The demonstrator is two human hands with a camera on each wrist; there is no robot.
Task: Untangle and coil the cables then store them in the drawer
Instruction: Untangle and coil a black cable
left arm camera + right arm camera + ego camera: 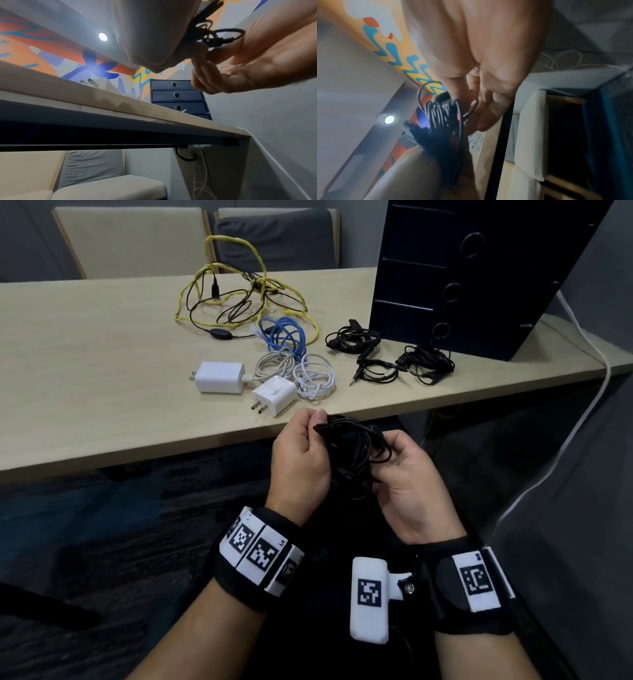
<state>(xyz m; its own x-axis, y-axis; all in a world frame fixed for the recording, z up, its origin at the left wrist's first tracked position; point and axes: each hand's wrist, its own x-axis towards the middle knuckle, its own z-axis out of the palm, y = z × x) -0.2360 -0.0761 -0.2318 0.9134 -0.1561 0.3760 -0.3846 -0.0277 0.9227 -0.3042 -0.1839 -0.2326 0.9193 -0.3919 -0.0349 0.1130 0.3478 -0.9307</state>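
Both hands hold a black cable coil (356, 450) in the air just in front of the table's near edge. My left hand (301, 453) pinches its plug end between thumb and fingers. My right hand (407, 474) curls round the loops from the right side. The same black cable (212, 36) shows in the left wrist view, and the looped black coil (443, 119) in the right wrist view. On the table, a tangled yellow cable (239, 289) is knotted with a thin black one. The dark blue drawer unit (479, 272) stands at the right, its drawers closed.
On the wooden table (85, 364) lie a coiled blue cable (284, 335), two white chargers (219, 377) with coiled white cords (313, 376), and several small black cable bundles (387, 354). A white cord (582, 412) hangs down the right side. Chairs stand beyond the table.
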